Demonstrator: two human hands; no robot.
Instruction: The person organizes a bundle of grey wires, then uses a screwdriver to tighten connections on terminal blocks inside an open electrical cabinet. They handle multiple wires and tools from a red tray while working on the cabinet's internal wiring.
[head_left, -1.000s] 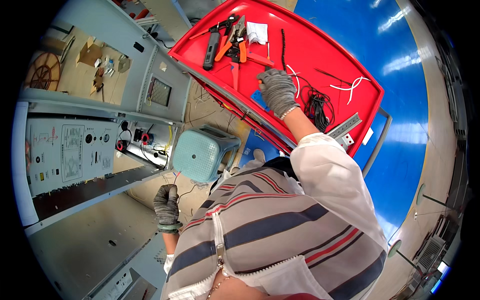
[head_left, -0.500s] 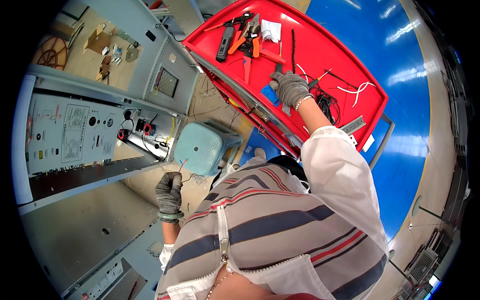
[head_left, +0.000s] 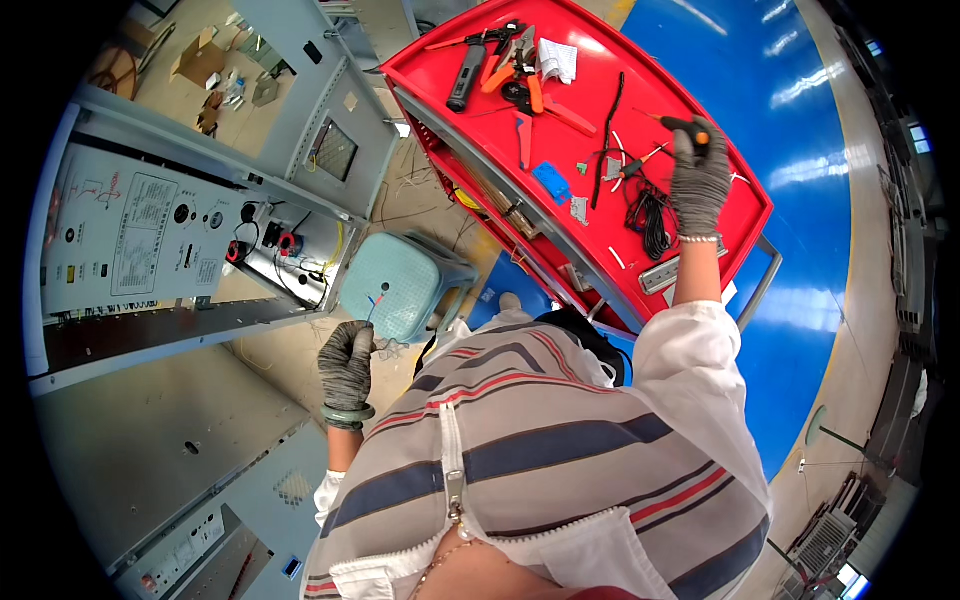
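My right hand (head_left: pixel 697 190), in a grey knit glove, is raised over the right part of the red tray (head_left: pixel 590 220). Its fingers are closed round a screwdriver (head_left: pixel 702 138) with a black and orange handle, the thin shaft pointing left. A second screwdriver (head_left: pixel 640 163) and a coil of black cable (head_left: pixel 648 220) lie just left of that hand. Low on the left, my gloved left hand (head_left: pixel 346 362) pinches a thin wire (head_left: pixel 373 308) with blue and red showing at its tip. The wire stands up in front of the blue-green stool (head_left: pixel 400 275).
Pliers (head_left: pixel 520 90), crimping tools, a dark grey tool (head_left: pixel 467 78) and crumpled paper (head_left: pixel 558 60) lie on the tray's far left. A blue piece (head_left: pixel 551 182) sits near its front edge. An open grey metal cabinet (head_left: pixel 150 230) stands at left. Blue flooring (head_left: pixel 800 290) runs along the right.
My right hand has moved right from the tray's front middle and now holds the screwdriver up. The blue piece is uncovered. My left hand keeps the wire, almost in the same place.
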